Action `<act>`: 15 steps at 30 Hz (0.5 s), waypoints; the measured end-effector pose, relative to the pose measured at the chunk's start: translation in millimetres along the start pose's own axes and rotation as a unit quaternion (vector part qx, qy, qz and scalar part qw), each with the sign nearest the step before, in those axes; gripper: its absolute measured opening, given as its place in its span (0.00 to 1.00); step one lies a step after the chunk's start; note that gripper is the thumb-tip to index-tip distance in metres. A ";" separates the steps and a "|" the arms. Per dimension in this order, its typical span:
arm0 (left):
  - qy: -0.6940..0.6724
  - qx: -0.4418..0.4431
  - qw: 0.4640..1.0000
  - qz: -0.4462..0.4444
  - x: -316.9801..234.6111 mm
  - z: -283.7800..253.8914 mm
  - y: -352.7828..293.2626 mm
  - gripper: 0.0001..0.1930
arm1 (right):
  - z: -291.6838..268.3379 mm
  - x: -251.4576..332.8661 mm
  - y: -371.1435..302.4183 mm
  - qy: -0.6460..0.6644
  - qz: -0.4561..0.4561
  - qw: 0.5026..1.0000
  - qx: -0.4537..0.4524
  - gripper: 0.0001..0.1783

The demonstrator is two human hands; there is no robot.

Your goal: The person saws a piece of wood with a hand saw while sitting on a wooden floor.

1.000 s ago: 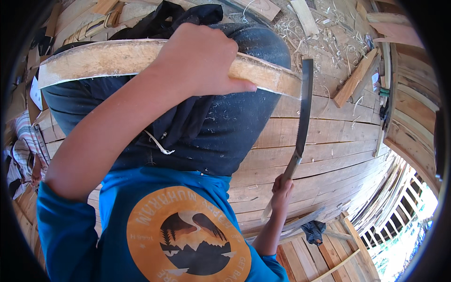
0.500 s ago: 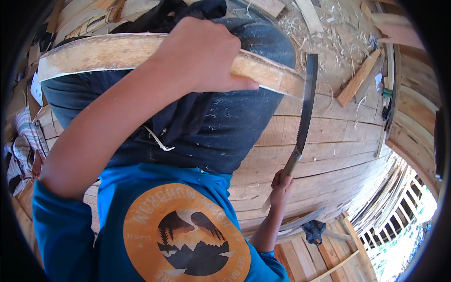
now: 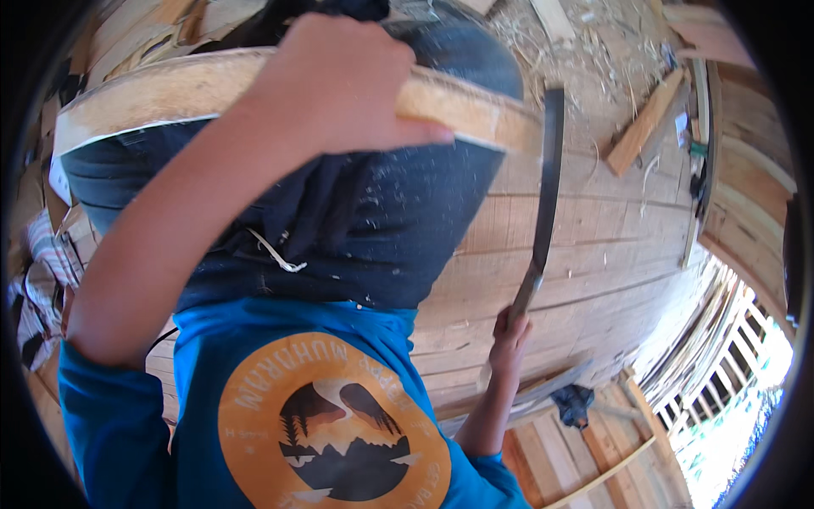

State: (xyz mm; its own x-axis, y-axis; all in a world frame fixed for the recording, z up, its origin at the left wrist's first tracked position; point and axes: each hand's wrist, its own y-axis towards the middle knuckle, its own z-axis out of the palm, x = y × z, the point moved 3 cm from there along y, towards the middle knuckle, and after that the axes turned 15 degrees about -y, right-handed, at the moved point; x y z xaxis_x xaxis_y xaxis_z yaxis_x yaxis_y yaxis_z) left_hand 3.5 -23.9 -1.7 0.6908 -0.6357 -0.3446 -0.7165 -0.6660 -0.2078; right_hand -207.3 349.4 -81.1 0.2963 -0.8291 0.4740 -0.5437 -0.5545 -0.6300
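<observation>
Nearest you, above your blue shirt (image 3: 199, 382), your left hand (image 3: 348, 85) clasps a long, pale wooden strip (image 3: 170, 92) from above, thumb laid along its near edge; the other fingers are mostly hidden on the far side, so you can't tell how tightly they close. The strip lies crosswise over your dark trousers (image 3: 398, 220), probably so your thighs brace it, and its right end juts past your leg, which seems to leave that end free for the blade. Out to your right, your right hand (image 3: 509, 343) wraps its fingers round the handle of a handsaw (image 3: 549, 178), whose blade stands across that end; whether the teeth bite is unclear. Beyond, curled shavings (image 3: 543, 55) and a wooden offcut (image 3: 649, 123) lie on the plank floor (image 3: 593, 229).
</observation>
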 end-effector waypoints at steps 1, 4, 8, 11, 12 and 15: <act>0.000 -0.007 1.000 0.000 -2.9 -2.1 -0.5 0.37 | 1.3 8.1 6.1 -0.007 0.010 1.000 -0.013 0.31; 0.019 -0.042 0.999 -0.001 -2.7 -0.1 0.6 0.37 | 13.5 68.0 48.9 -0.056 -0.033 0.998 -0.019 0.30; 0.012 -0.035 0.999 -0.023 4.8 -1.4 -4.3 0.38 | 16.8 72.1 39.8 -0.072 -0.047 0.995 -0.053 0.31; 0.003 -0.002 1.000 -0.019 5.5 -2.5 2.9 0.38 | 14.2 15.8 -0.9 0.007 -0.002 0.999 -0.041 0.32; -0.010 0.013 1.000 -0.004 -1.1 1.7 4.4 0.38 | 10.9 12.0 -14.2 0.068 0.036 0.997 -0.022 0.32; -0.016 -0.026 1.000 -0.006 1.4 3.8 -0.1 0.38 | 16.3 16.6 11.9 0.013 -0.002 0.999 -0.035 0.36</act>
State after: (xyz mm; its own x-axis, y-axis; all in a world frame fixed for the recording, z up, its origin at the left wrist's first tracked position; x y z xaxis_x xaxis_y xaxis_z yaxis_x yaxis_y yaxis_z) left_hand 4.2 -23.3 -5.6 0.6955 -0.6148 -0.3719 -0.7013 -0.6934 -0.1654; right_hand -196.0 327.8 -90.7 0.2787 -0.8239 0.4934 -0.5967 -0.5511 -0.5833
